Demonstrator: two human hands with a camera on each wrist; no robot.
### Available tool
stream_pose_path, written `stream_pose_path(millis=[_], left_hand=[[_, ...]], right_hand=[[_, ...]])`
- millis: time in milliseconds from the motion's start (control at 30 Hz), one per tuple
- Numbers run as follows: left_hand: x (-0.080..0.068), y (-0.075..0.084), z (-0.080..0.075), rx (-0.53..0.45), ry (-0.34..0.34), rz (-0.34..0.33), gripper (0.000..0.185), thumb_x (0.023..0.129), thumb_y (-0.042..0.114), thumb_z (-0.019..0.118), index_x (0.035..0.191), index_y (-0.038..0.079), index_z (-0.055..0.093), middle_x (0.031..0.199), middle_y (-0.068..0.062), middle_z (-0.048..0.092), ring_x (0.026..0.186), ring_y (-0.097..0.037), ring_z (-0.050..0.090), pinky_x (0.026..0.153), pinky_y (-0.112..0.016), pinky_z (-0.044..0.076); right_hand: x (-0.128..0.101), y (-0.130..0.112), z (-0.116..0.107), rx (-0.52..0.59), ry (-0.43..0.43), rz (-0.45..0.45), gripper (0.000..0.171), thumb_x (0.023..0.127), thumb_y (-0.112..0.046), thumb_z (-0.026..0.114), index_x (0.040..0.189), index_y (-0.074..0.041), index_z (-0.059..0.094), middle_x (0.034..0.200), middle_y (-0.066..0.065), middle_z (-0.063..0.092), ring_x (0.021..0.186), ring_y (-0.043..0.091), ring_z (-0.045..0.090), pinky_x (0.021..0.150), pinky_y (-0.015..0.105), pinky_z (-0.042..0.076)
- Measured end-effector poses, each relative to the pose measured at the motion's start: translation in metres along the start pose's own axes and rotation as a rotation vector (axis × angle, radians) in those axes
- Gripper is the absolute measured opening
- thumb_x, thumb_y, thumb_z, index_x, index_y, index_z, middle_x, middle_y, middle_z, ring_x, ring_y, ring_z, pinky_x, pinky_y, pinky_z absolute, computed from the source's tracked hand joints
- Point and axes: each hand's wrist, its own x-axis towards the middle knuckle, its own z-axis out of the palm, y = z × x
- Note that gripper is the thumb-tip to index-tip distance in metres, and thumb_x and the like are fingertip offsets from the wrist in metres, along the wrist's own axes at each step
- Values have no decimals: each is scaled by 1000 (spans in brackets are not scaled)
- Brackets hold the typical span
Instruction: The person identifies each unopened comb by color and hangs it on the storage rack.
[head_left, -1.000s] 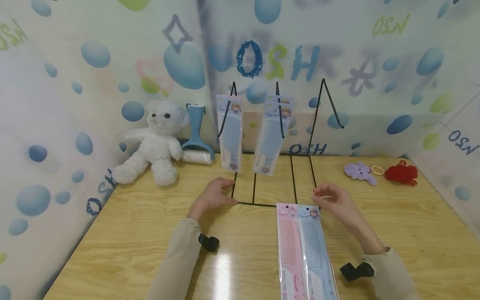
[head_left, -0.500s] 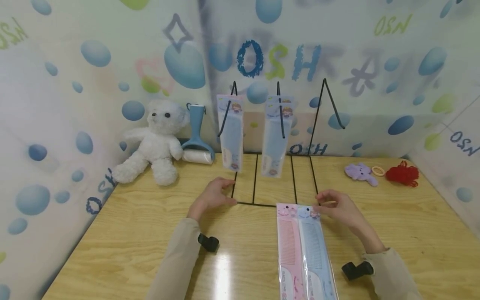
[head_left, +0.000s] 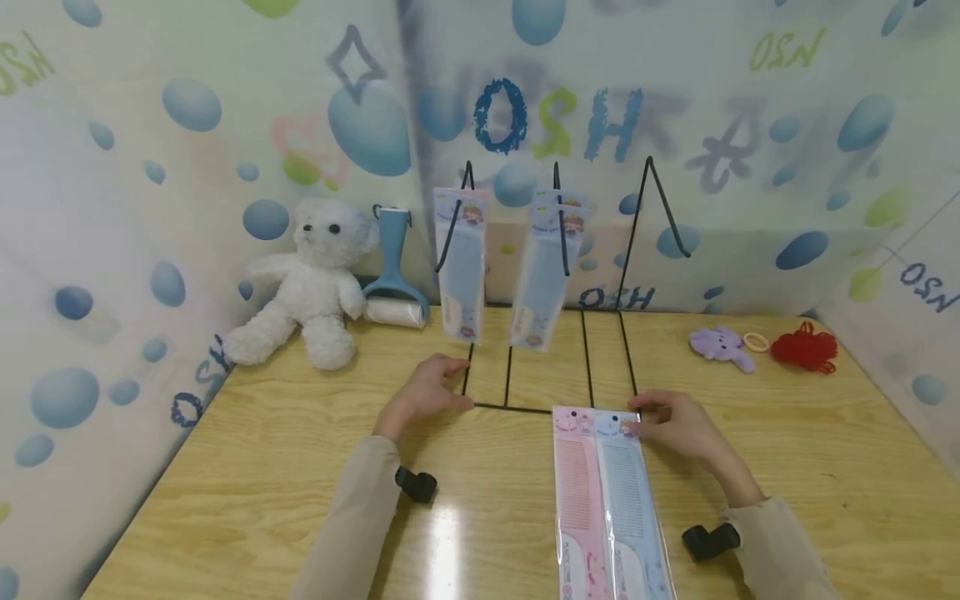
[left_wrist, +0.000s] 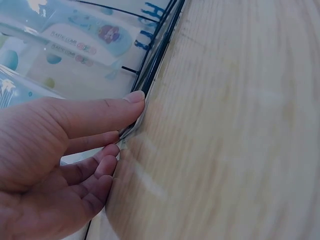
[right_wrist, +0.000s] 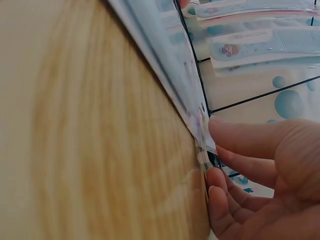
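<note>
A black wire display rack (head_left: 531,409) stands on the table. My left hand (head_left: 426,388) holds its front left corner, thumb on the front bar and index finger at the side bar. My right hand (head_left: 681,421) grips the front right corner, its thumb overlapping the top of a blue packaged comb (head_left: 628,492). Beside that lies a pink packaged comb (head_left: 579,492), both flat with their header ends over the front bar. Packaged combs (head_left: 462,275) hang on the left hook, and more blue packaged combs (head_left: 542,279) hang tilted on the middle hook. The right hook (head_left: 666,208) carries nothing.
A white teddy bear (head_left: 311,287) sits at the back left beside a blue-handled lint roller (head_left: 393,275). At the back right lie a purple plush toy (head_left: 718,344), a yellow ring (head_left: 755,342) and a red yarn bundle (head_left: 804,347). A printed curtain (head_left: 225,167) backs the table.
My right hand has come down slightly onto the rack's front right corner. The combs on the middle hook have swung to straight and back to a tilt. My left hand stays put.
</note>
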Motion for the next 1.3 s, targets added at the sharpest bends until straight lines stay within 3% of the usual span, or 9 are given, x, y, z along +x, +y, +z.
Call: stream_pose_path(millis=[533,1300], left_hand=[[-1,1,-1,-11,0,-9,66,80,14,79,138,1,50,128,-16,50,119,-33,49,99,-45,43],[-1,1,-1,-4,-10,-13,67,80,16,78,139,2,49,131,-17,49,119,-33,48,99,-46,42]], right_hand=[[1,-5,0,-74,-12,4,26,81,-7,74,104,3,66,88,7,62,77,19,53,63,28,44],[-2,-5,-3,-70,-10,-13,23,82,-8,75,99,3,63,89,10,62,78,20,55,64,29,46]])
